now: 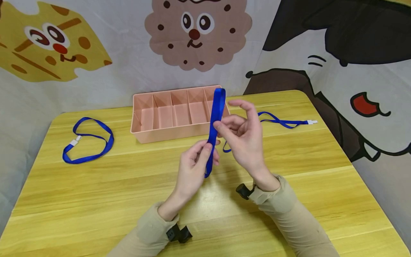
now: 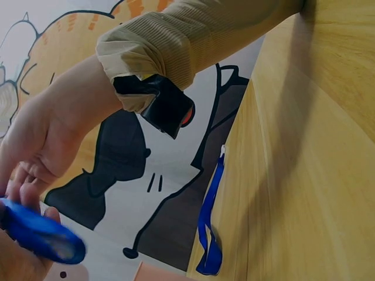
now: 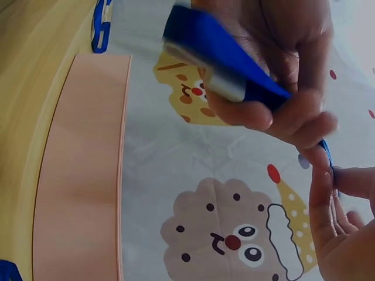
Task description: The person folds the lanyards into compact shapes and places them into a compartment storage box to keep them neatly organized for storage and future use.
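1. Folded blue lanyard (image 1: 215, 125) is held up in the air over mid-worktop, just in front of the tray's near right corner. Its looped top end stands about level with the tray's far rim; its lower end hangs just below the left hand.
2. Left hand (image 1: 192, 169): thumb and fingers pinch the lower part of the strap. Clamped on it.
3. Right hand (image 1: 244, 137): thumb and forefinger pinch the strap at mid-height, other fingers spread loosely to the right. The two hands sit close together, left one nearer and lower.
4. Right wrist view shows the same strap (image 3: 222, 64) doubled flat between fingers; blurred, so no clip detail is readable.
5. Pink divider tray (image 1: 160, 134) sits at the far centre of the worktop, five compartments side by side, long side facing the person. Its far wall is close to the backdrop cloth.
6. Second lanyard (image 1: 88, 139) lies in a loop at far left, white clip on it, near the left edge, well apart from the tray.
7. Third lanyard (image 1: 282, 122) lies stretched out at far right, white clip end pointing toward the right edge; also seen in the left wrist view (image 2: 210, 222).
8. Worktop (image 1: 96, 200): bare wood across the whole near half, left and right of the forearms. Rounded far corners; cartoon backdrop (image 1: 199, 32) hangs straight behind the far edge.
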`<state>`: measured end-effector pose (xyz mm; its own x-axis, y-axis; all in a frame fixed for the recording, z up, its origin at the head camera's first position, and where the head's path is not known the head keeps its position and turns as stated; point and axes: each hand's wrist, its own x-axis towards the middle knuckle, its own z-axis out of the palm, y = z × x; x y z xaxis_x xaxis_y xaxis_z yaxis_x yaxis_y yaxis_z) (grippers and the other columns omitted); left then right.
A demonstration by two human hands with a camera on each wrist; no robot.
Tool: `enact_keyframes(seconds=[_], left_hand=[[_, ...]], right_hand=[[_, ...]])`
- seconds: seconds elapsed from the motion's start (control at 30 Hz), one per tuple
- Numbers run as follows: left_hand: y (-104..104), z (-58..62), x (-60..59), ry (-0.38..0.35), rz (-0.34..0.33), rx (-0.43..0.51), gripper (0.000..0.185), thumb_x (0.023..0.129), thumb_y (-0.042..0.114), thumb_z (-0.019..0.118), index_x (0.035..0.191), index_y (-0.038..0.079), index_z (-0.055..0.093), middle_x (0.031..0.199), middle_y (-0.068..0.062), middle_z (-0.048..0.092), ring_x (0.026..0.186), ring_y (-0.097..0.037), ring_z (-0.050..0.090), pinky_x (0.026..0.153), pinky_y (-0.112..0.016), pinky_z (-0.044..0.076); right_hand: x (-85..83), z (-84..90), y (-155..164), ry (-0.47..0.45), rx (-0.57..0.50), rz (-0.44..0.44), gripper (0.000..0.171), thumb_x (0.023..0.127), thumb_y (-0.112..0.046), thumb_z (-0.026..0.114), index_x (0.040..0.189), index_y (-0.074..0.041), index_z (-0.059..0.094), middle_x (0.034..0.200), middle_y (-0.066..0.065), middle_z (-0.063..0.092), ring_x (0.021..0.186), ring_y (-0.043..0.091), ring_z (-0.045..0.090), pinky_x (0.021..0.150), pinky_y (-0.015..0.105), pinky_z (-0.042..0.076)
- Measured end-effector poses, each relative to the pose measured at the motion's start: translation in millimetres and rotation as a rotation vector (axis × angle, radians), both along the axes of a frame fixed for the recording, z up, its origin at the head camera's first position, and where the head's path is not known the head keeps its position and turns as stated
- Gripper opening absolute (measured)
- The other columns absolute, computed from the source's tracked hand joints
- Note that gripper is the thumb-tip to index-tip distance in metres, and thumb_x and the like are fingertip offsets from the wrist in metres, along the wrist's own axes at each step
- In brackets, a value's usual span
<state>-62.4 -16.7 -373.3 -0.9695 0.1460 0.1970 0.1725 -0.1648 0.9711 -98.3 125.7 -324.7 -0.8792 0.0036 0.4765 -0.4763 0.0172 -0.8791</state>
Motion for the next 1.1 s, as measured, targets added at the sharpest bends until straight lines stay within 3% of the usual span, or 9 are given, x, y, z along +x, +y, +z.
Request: enact_keyframes(seconds=[0.1,0.2,0.3,0.47,0.53,0.63,0.83,1.0,1.1], left_hand=[[0.2,1.0,-0.2,-0.007,0.003,-0.008,0.032,0.112,0.006,0.042,0.12,-0.014,0.066,0.078,-0.013,0.058,0.067,-0.005,0.057,0.065,-0.022,0.057],[0.0,2.0,-0.2,-0.01,0.01,-0.017,0.033,0.113,0.006,0.041,0.122,-0.014,0.065,0.075,-0.001,0.05,0.067,-0.004,0.05,0.067,-0.022,0.056],[0.1,2.0,-0.1,0.003,0.036,-0.036,0.03,0.111,0.005,0.044,0.122,-0.013,0.066,0.074,0.003,0.049,0.066,-0.004,0.048,0.066,-0.021,0.054],[-0.9,1.4,-0.7,0.02,0.054,-0.048,0.028,0.111,0.006,0.045,0.116,-0.01,0.068,0.072,0.003,0.052,0.061,-0.005,0.045,0.055,-0.02,0.041],[-1.8,1.9,-1.1,0.024,0.041,-0.042,0.03,0.112,0.007,0.043,0.114,-0.01,0.068,0.071,-0.001,0.052,0.059,-0.007,0.042,0.051,-0.022,0.036],[-2.6,2.6,-1.7,0.024,0.024,-0.043,0.032,0.113,0.007,0.04,0.112,-0.01,0.066,0.072,-0.004,0.052,0.058,-0.009,0.041,0.05,-0.022,0.032],[-2.5,3.1,-1.2,-0.007,-0.031,-0.072,0.037,0.115,0.012,0.033,0.12,-0.01,0.061,0.073,-0.003,0.043,0.065,-0.006,0.043,0.068,-0.022,0.052],[-1.7,1.0,-0.7,-0.024,-0.013,-0.082,0.037,0.116,0.013,0.03,0.124,-0.007,0.059,0.073,-0.004,0.041,0.066,-0.01,0.043,0.066,-0.022,0.05],[-1.2,0.7,-1.2,-0.014,0.006,-0.063,0.034,0.115,0.011,0.033,0.119,-0.01,0.06,0.075,-0.015,0.051,0.068,-0.007,0.051,0.067,-0.022,0.053]], right_hand=[[-0.7,-0.8,0.6,0.032,0.034,-0.015,0.026,0.091,0.017,0.068,0.116,0.016,0.061,0.086,-0.015,0.077,0.072,0.0,0.071,0.063,0.017,0.059],[-1.1,-1.4,1.9,0.042,0.103,-0.037,0.013,0.091,0.014,0.07,0.104,0.015,0.073,0.089,0.004,0.08,0.072,0.0,0.07,0.06,0.015,0.055],[-1.7,-1.8,2.8,0.037,0.126,-0.033,0.011,0.092,0.012,0.071,0.101,0.012,0.077,0.093,0.008,0.081,0.072,0.001,0.068,0.057,0.014,0.052],[-2.7,-0.7,5.7,0.039,0.138,0.035,0.015,0.093,0.014,0.067,0.106,0.014,0.076,0.102,0.016,0.08,0.082,0.001,0.071,0.064,0.014,0.055],[-2.9,0.3,8.1,0.045,0.156,0.067,0.019,0.093,0.016,0.066,0.11,0.015,0.074,0.106,0.031,0.075,0.087,0.001,0.072,0.068,0.015,0.058],[-2.9,1.0,10.9,0.054,0.181,0.095,0.025,0.091,0.019,0.067,0.114,0.016,0.073,0.109,0.031,0.073,0.092,-0.001,0.073,0.072,0.017,0.06],[-3.9,-1.0,11.2,0.094,0.245,0.062,0.027,0.087,0.018,0.073,0.113,0.013,0.075,0.105,0.028,0.075,0.092,-0.005,0.072,0.078,0.02,0.064],[-4.7,-2.1,9.6,0.11,0.263,0.035,0.023,0.087,0.016,0.074,0.109,0.012,0.077,0.103,0.027,0.076,0.09,-0.005,0.071,0.075,0.017,0.062],[-5.7,-3.0,9.3,0.121,0.273,0.022,0.021,0.087,0.015,0.075,0.108,0.011,0.078,0.102,0.027,0.077,0.089,-0.005,0.07,0.073,0.016,0.061]])
